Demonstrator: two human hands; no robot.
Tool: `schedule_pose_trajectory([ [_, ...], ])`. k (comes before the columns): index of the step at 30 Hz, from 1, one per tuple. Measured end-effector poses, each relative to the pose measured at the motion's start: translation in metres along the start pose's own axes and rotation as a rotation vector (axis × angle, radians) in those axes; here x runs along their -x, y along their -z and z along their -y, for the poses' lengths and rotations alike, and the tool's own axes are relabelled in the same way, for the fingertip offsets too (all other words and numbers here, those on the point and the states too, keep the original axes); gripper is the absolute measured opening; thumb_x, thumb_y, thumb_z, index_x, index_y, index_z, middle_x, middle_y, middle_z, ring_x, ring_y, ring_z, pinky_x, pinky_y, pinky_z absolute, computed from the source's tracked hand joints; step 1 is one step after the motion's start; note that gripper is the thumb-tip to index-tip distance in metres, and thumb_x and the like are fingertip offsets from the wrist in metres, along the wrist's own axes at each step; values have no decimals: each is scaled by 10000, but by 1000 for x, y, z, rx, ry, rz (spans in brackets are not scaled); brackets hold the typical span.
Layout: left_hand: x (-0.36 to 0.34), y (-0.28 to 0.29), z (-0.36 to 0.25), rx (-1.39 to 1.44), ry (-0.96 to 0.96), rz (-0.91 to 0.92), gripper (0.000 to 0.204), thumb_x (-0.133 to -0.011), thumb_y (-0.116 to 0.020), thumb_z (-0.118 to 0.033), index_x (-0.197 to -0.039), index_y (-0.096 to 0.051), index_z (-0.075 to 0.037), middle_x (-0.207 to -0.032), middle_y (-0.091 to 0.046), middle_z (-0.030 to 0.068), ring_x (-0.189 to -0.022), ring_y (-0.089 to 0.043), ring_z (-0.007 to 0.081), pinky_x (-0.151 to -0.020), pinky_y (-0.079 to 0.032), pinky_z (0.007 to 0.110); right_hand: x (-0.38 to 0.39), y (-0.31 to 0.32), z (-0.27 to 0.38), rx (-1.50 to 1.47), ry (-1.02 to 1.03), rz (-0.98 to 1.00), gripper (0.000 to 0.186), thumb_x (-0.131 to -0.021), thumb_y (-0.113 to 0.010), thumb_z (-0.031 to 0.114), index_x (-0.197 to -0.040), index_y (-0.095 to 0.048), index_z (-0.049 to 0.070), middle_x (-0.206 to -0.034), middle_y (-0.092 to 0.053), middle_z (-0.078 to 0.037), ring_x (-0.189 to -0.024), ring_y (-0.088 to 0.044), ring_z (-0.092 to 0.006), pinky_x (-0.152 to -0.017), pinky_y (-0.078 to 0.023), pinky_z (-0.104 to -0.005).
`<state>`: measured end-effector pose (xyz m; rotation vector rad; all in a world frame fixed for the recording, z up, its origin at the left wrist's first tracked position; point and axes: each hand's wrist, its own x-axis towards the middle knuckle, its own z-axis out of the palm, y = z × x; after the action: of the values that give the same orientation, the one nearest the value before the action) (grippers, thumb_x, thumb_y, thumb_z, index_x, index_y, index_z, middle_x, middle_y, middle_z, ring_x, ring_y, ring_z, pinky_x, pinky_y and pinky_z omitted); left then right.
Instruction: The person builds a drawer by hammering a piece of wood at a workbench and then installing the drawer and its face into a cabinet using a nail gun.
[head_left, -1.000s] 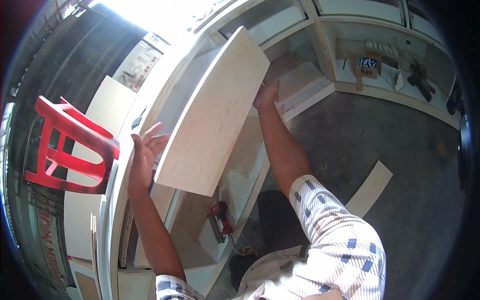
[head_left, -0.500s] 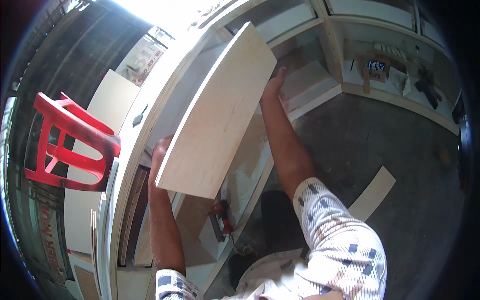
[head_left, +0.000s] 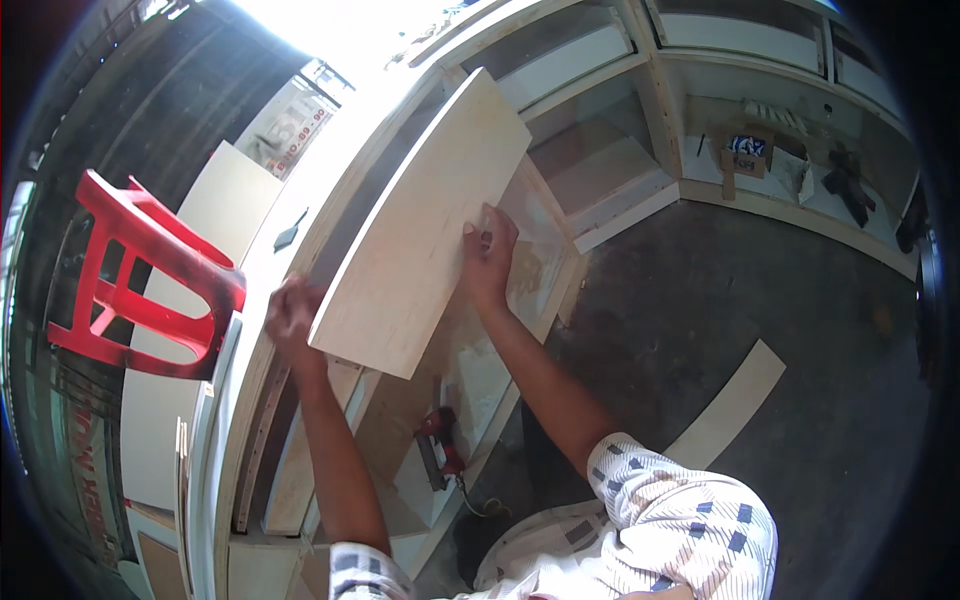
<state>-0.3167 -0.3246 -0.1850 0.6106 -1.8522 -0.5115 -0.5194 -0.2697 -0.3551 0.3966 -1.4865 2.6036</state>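
Note:
A pale wooden board (head_left: 430, 220) lies tilted across the front of the cabinet frame (head_left: 345, 185). My right hand (head_left: 490, 258) is closed at the board's near edge, its thumb and bent fingers against the face. Close beside the board's lower left corner is my left hand (head_left: 292, 315), fingers bent and a little blurred; whether it grips anything is unclear. Below the board, a red and black nail gun (head_left: 440, 447) with a hose rests inside the cabinet.
A red plastic chair (head_left: 150, 280) stands at the left beyond the countertop. A small dark object (head_left: 290, 232) lies on the countertop. Shelves at the far right hold an opened carton (head_left: 748, 155) and a dark tool (head_left: 850, 188). A loose strip of board (head_left: 728, 405) lies on the floor.
The board has shifted slightly down and left. My right hand has slid from its far right end to the middle of its near edge. My left hand has come out from behind it.

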Motion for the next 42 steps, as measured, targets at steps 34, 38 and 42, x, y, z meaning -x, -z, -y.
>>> schedule_pose_trajectory([
  [34, 0, 40, -34, -1150, -157, 95, 769, -846, -701, -712, -1273, -678, -73, -1175, -688, 156, -1131, -674, 354, -965, -522, 481, 15, -51, -29, 392, 87, 343, 752, -995, -594, 461, -1602, -337, 99, -1656, -253, -266, -1501, -281, -470, -1152, -253, -686],
  [38, -3, 29, -30, -1318, -165, 50, 848, -741, -767, -746, -1291, -669, -108, -1161, -699, 103, -1087, -697, 350, -923, -542, 505, 25, -49, -29, 343, 90, 318, 778, -986, -602, 477, -1612, -324, 108, -1672, -210, -268, -1512, -257, -476, -1168, -233, -673],
  [42, 0, 31, -28, -1301, -159, 4, 836, -708, -786, -751, -1256, -694, -127, -1151, -710, 92, -1038, -711, 356, -875, -549, 508, 28, -49, -33, 321, 120, 303, 805, -959, -653, 455, -1612, -330, 113, -1673, -213, -268, -1511, -263, -479, -1167, -236, -673],
])
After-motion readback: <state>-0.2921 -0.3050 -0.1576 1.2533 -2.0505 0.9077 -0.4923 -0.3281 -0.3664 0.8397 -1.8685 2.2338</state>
